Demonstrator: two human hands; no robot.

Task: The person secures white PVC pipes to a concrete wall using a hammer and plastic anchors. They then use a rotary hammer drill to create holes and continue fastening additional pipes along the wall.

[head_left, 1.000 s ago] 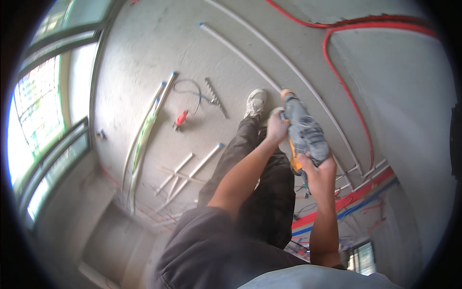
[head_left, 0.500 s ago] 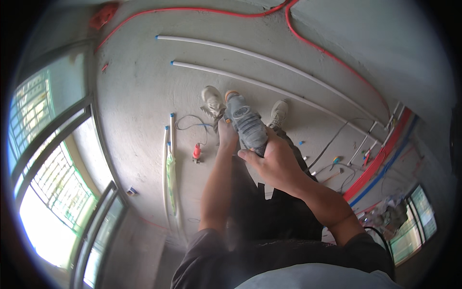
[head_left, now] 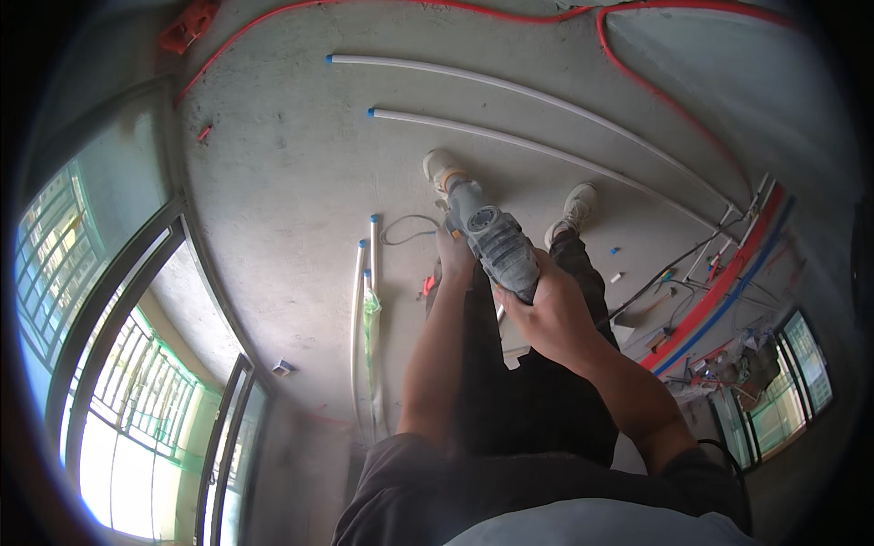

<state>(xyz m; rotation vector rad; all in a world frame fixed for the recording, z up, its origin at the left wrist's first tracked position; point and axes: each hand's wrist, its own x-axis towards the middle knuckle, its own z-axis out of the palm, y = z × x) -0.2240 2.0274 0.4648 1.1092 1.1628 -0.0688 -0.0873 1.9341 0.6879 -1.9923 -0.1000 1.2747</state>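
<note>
A dusty grey rotary hammer [head_left: 506, 257] is held in front of my body, its front end pointing away from me toward the floor near my left shoe [head_left: 441, 167]. My left hand [head_left: 456, 254] is closed at the left side of its front part, probably round a side grip that is hidden. Round the rear handle, my right hand [head_left: 552, 305] is wrapped, with the thumb along the near end. The tool's tip is hard to make out against the shoe.
Two long white pipes [head_left: 510, 134] with blue ends lie across the floor beyond my feet. More upright-lying pipes [head_left: 358, 309] are at left, beside a window [head_left: 137, 409]. Red and blue conduits [head_left: 719, 305] run along the right, near a dark cable [head_left: 651, 300].
The view has shifted, so the floor pipes and my feet appear further right. Both hands keep their hold on the rotary hammer. The red tool at left is now mostly hidden behind my leg.
</note>
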